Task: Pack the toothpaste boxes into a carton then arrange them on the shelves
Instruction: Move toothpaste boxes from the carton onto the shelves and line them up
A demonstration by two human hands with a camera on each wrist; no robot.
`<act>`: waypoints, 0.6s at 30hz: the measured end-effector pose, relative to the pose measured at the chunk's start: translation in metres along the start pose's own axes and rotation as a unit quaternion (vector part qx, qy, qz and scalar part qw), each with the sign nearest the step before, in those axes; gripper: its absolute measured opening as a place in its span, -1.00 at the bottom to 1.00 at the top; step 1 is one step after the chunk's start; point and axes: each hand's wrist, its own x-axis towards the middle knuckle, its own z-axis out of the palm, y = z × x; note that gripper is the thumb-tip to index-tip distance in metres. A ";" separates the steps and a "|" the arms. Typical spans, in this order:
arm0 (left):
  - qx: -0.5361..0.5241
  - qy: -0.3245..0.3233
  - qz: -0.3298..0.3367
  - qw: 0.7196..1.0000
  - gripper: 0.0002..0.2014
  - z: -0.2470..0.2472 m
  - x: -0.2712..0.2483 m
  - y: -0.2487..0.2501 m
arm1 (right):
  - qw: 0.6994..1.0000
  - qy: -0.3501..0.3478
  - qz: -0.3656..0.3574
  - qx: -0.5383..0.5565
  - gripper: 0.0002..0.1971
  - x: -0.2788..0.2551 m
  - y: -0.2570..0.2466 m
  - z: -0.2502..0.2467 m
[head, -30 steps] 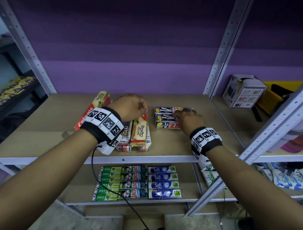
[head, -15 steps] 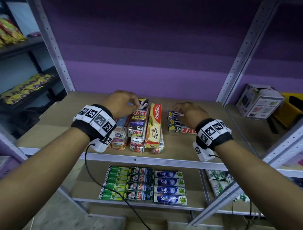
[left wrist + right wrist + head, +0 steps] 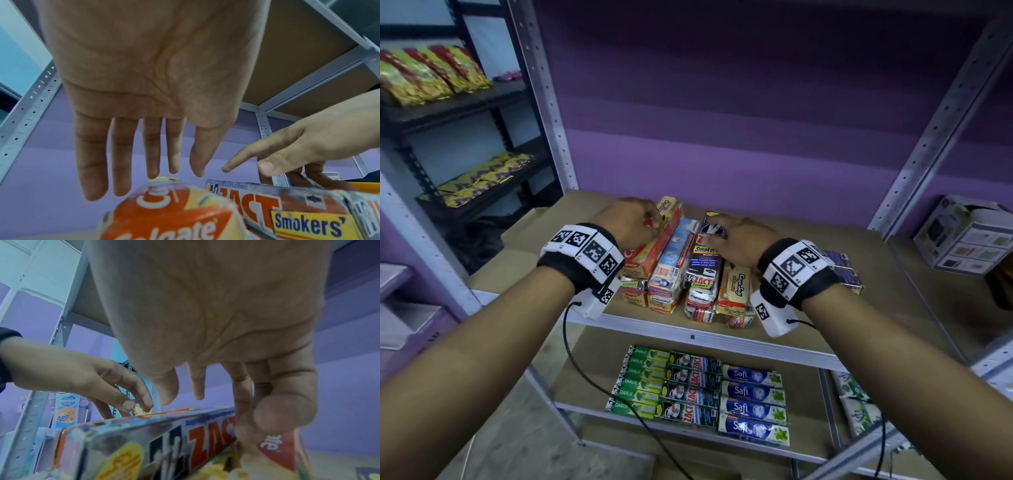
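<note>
Over toothpaste boxes (image 3: 681, 267), hands (both open)

Toothpaste boxes (image 3: 700, 263): glossy printed cardboard. Shelf board (image 3: 808, 240): matt brown wood. Uprights (image 3: 544, 92): perforated grey metal.

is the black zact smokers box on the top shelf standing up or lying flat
Lying flat: the Zact Smokers box rests lengthwise atop other toothpaste boxes, printed face up, right hand touching it.
</note>
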 end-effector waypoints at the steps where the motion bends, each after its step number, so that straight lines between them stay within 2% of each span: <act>1: 0.001 -0.005 -0.002 1.000 -0.82 0.000 0.000 -0.001 | 1.000 -0.006 0.001 -0.005 -0.39 0.002 -0.004 0.002; 7: 0.009 -0.024 -0.006 1.000 -0.75 0.003 -0.001 -0.003 | 0.998 -0.051 0.008 0.045 -0.53 0.003 -0.019 0.008; 10: 0.013 -0.018 0.000 1.000 -0.75 0.003 -0.002 -0.002 | 0.996 -0.024 0.014 0.083 -0.64 0.000 -0.022 0.009; 13: 0.021 -0.012 0.013 1.000 -0.76 0.003 -0.003 0.002 | 0.990 0.003 0.032 0.137 -0.64 -0.002 -0.022 0.010; 18: 0.036 0.011 0.054 0.998 -0.79 0.005 -0.002 0.018 | 0.955 0.039 0.027 0.292 -0.74 -0.014 -0.014 -0.001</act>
